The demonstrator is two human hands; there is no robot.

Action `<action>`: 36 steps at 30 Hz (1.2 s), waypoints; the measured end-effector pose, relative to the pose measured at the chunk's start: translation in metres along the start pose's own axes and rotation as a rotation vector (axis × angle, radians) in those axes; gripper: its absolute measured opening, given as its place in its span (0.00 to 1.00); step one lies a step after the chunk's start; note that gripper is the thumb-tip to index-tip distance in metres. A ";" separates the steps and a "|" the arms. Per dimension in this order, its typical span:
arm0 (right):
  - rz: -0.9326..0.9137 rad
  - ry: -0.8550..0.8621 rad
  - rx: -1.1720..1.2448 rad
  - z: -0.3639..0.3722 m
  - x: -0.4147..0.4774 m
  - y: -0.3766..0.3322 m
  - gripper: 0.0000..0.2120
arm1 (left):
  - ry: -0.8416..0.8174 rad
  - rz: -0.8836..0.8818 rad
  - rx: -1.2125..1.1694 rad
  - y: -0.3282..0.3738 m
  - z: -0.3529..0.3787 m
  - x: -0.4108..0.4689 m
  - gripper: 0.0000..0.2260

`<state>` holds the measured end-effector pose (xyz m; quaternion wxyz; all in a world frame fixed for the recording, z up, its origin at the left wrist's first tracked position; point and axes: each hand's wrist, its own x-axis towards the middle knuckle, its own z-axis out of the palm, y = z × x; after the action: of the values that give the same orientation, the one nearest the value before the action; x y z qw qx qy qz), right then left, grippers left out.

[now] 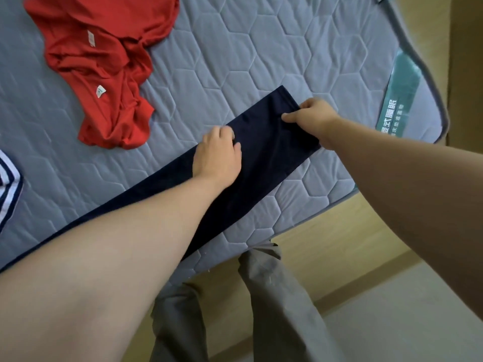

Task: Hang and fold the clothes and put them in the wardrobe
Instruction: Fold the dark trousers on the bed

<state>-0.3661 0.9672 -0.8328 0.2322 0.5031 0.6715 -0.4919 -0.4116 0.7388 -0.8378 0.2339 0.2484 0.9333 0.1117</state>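
**Navy garment held down on the mattress**

A navy-blue folded garment (264,152), laid out as a long narrow strip, is spread on a grey quilted mattress (235,48). Its far end is pinched by the right hand (309,113), with thumb and curled fingers closed on the cloth near the corner. The left hand (218,152) is set on the strip's middle, its fingers (224,131) bent down at the far long edge; whether cloth is gripped there cannot be told. Beyond the left fingertips, well apart, a crumpled red cotton shirt (104,61) is seen. A white-and-navy striped cloth (7,178) is cut off by the frame edge, far to the left of those fingers.
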 end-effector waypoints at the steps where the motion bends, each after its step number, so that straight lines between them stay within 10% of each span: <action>1: 0.009 0.006 -0.027 -0.001 0.001 0.001 0.16 | 0.012 -0.014 0.000 0.006 -0.002 0.019 0.12; 8: 0.077 -0.033 -0.277 -0.005 0.008 0.013 0.25 | -0.390 -0.201 -0.289 0.059 -0.017 0.118 0.12; 17: -0.343 -0.020 -0.284 -0.009 0.002 0.044 0.17 | -0.802 -0.212 -0.451 0.098 -0.035 0.147 0.07; 36: -0.342 -0.070 -0.319 -0.019 0.007 0.053 0.22 | -0.729 0.453 0.896 0.162 -0.035 0.168 0.12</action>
<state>-0.3176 0.9876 -0.8530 0.2450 0.3216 0.8079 -0.4288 -0.4907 0.9606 -0.8192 0.3813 0.5365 0.6736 -0.3361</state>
